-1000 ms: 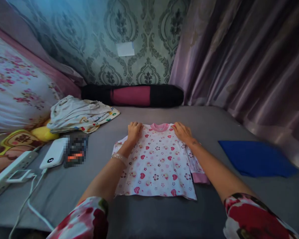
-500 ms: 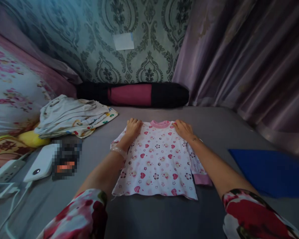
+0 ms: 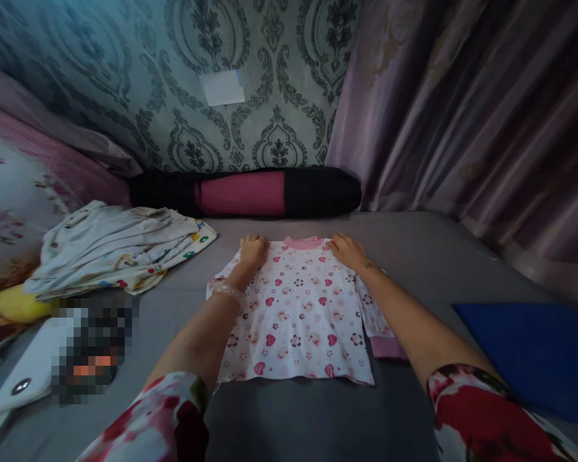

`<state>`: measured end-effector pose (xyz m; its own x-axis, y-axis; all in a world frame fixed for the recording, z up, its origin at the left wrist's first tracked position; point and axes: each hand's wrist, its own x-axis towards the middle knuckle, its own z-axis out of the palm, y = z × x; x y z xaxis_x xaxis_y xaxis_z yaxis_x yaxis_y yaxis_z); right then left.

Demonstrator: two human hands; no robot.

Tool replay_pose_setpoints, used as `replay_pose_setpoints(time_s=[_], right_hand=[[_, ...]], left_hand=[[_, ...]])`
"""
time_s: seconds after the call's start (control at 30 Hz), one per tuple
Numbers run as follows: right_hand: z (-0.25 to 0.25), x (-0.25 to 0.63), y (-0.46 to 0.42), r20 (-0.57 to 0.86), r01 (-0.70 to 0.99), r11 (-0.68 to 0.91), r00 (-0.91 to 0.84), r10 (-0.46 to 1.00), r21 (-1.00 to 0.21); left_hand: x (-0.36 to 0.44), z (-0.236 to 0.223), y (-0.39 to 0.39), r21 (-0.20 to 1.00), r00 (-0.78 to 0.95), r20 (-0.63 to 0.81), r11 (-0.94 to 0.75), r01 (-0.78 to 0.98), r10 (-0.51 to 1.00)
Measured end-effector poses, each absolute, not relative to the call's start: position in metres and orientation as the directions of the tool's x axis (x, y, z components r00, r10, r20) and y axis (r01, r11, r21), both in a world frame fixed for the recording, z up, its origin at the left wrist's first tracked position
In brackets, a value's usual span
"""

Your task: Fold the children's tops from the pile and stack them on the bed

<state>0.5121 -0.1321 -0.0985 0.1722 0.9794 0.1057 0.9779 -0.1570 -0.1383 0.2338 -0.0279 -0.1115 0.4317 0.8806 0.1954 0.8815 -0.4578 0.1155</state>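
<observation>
Shirt (image 3: 293, 308): keep it square imo
Left hand (image 3: 253, 249): left of collar (image 3: 302, 243), can't tell grip
Right hand (image 3: 347, 249): right of collar, ditto

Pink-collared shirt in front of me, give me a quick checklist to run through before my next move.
1. Shirt spread on the grey surface, collar away from you: ok.
2. Left hand and right hand at opposite shoulders: ok.
3. Firm grip on the fabric: cannot tell, pinching or only resting.
4. Both cuffs in sight: not ok, only the right-hand pink cuff shows.
5. Back layer smooth: cannot tell, hidden underneath.
6. Blue flat item apart from the shirt: ok.
</observation>
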Motion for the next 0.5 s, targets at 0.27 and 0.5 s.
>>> replay_pose_setpoints(time_s=[0.27,0.5], right_hand=[[-0.091,0.499,-0.11,0.038,0.985,-0.039,0.046,0.998,-0.17],[-0.102,0.483,-0.098,0.06,0.985,-0.057,0.068,0.996,-0.163]], left_hand=[[0.257,-0.104,-0.024,0.162,0.507,0.126,-0.522,0.837,0.853],[0.281,-0.106,-0.028,0.222,0.562,0.112,-0.572,0.79,0.82]])
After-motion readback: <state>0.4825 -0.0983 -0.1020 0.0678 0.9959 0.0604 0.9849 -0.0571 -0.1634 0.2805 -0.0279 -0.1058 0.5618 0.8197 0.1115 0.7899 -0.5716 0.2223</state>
